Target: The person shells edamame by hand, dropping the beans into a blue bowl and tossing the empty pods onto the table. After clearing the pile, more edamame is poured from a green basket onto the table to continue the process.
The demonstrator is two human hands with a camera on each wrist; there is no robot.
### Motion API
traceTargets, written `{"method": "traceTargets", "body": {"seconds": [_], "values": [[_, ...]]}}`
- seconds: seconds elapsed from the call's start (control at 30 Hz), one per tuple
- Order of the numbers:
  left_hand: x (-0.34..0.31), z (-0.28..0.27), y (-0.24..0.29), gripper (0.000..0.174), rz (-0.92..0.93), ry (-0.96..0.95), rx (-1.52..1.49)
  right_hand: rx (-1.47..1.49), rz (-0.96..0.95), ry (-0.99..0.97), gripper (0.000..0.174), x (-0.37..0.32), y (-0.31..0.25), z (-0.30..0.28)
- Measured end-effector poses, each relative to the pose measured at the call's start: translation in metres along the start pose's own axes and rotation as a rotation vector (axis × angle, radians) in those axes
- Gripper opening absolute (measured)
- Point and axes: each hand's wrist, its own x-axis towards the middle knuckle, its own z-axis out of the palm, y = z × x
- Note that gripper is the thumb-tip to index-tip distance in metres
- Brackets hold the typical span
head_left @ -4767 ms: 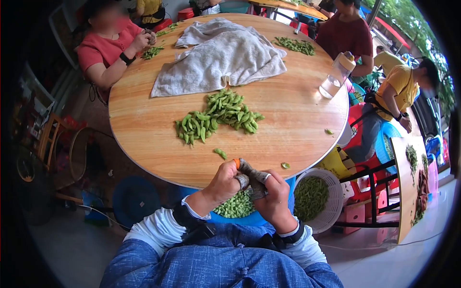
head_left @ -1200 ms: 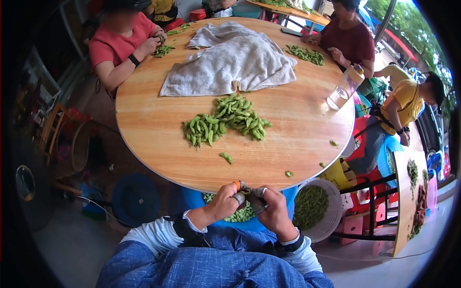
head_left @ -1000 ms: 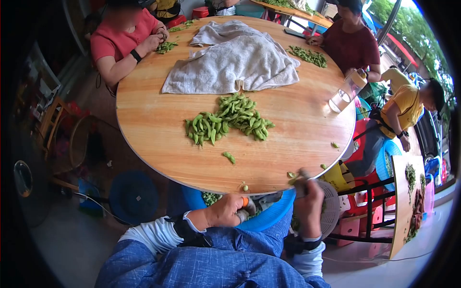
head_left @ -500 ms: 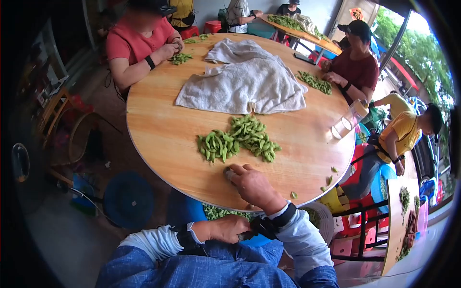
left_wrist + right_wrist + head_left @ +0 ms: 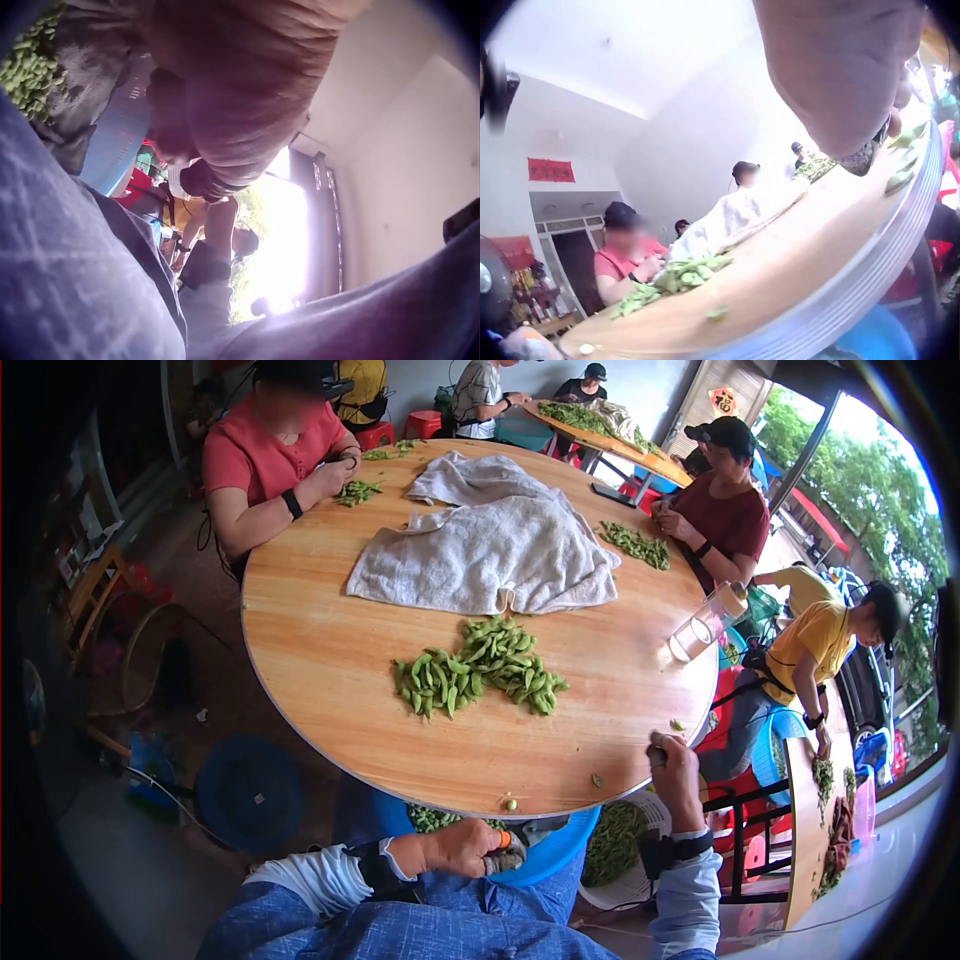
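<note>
The left hand [image 5: 462,848] lay low under the counter's [image 5: 330,690] near rim, beside the blue basin [image 5: 555,852]. Its grip was curled, and whether it held anything could not be told. The pod pile [image 5: 480,665] lay mid-counter. The right hand [image 5: 676,775] had left the pile for the right rim, fingertips by pod scraps [image 5: 900,181]; its grip could not be made out. A red wall paper [image 5: 551,170] was illegible.

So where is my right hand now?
In the head view, your right hand touches the near right edge of the round table, just above the white basket of pods.
</note>
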Motion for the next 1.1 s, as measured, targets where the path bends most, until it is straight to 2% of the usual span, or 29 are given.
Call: {"method": "traceTargets", "body": {"seconds": [0.03, 0.1, 0.13, 0.23, 0.3, 0.37, 0.4, 0.43, 0.47, 0.5, 0.53, 0.63, 0.7, 0.77, 0.83, 0.87, 0.9, 0.97, 1.0, 1.03, 1.1], "values": [[0.002, -0.003, 0.003, 0.021, 0.030, -0.014, 0.039, 0.111, 0.009, -0.018, 0.017, 0.004, -0.010, 0.006], [0.005, -0.007, 0.006, 0.019, 0.167, 0.182, -0.013, 0.217, -0.109, -0.031, 0.022, 0.020, -0.037, 0.019], [0.006, -0.010, 0.007, 0.018, 0.237, 0.280, -0.038, 0.217, -0.030, -0.108, 0.024, 0.030, -0.062, 0.017], [0.006, -0.032, 0.011, 0.015, 0.129, 0.721, -0.174, 0.328, -0.109, -0.130, 0.035, 0.071, -0.059, 0.060], [0.001, -0.055, -0.001, 0.018, -0.030, 0.969, -0.074, 0.333, -0.201, -0.134, 0.037, 0.099, -0.048, 0.096], [0.004, -0.077, -0.029, 0.021, -0.011, 1.201, 0.034, 0.352, -0.253, -0.175, 0.037, 0.115, -0.054, 0.115], [0.003, -0.087, -0.031, 0.021, -0.036, 1.223, -0.083, 0.360, -0.277, -0.195, 0.037, 0.121, -0.060, 0.121], [0.001, -0.096, -0.033, 0.020, -0.062, 1.241, -0.201, 0.281, -0.298, -0.326, 0.038, 0.120, -0.079, 0.114], [-0.004, -0.102, -0.038, 0.018, -0.153, 1.185, -0.177, 0.199, -0.317, -0.457, 0.038, 0.117, -0.097, 0.102], [-0.005, -0.101, -0.040, 0.018, -0.156, 1.168, -0.185, 0.116, -0.332, -0.586, 0.038, 0.110, -0.114, 0.090], [-0.008, -0.097, -0.042, 0.018, -0.162, 1.148, -0.193, 0.094, -0.447, -0.568, 0.037, 0.101, -0.123, 0.086], [-0.010, -0.088, -0.041, 0.019, -0.112, 1.152, -0.258, 0.228, -0.393, -0.173, 0.037, 0.072, -0.122, 0.076], [-0.011, -0.082, -0.037, 0.022, -0.057, 1.180, -0.311, 0.355, -0.216, -0.159, 0.038, 0.053, -0.113, 0.060], [-0.012, -0.083, -0.046, 0.031, 0.004, 1.180, -0.602, 0.441, -0.042, -0.194, 0.038, 0.026, -0.106, 0.046], [-0.015, -0.086, -0.053, 0.033, 0.156, 1.176, -0.858, 0.679, -0.016, -0.095, 0.037, -0.006, -0.070, 0.064], [-0.016, -0.087, -0.062, 0.039, 0.189, 1.204, -0.986, 0.599, 0.025, -0.063, 0.037, -0.021, -0.050, 0.067], [-0.018, -0.091, -0.059, 0.046, 0.182, 1.177, -1.076, 0.424, -0.035, 0.033, 0.036, -0.031, -0.040, 0.061], [-0.019, -0.096, -0.051, 0.052, 0.185, 1.192, -1.158, 0.317, 0.096, 0.140, 0.032, -0.036, -0.014, 0.044], [-0.020, -0.096, -0.051, 0.053, 0.187, 1.189, -1.166, 0.214, 0.084, 0.228, 0.028, -0.035, -0.001, 0.036], [-0.019, -0.096, -0.052, 0.054, 0.192, 1.183, -1.173, 0.454, 0.128, 0.322, 0.023, -0.033, 0.019, 0.035], [-0.018, -0.097, -0.052, 0.055, 0.218, 1.160, -1.177, 0.685, 0.160, 0.376, 0.021, -0.038, 0.035, 0.027]]}}
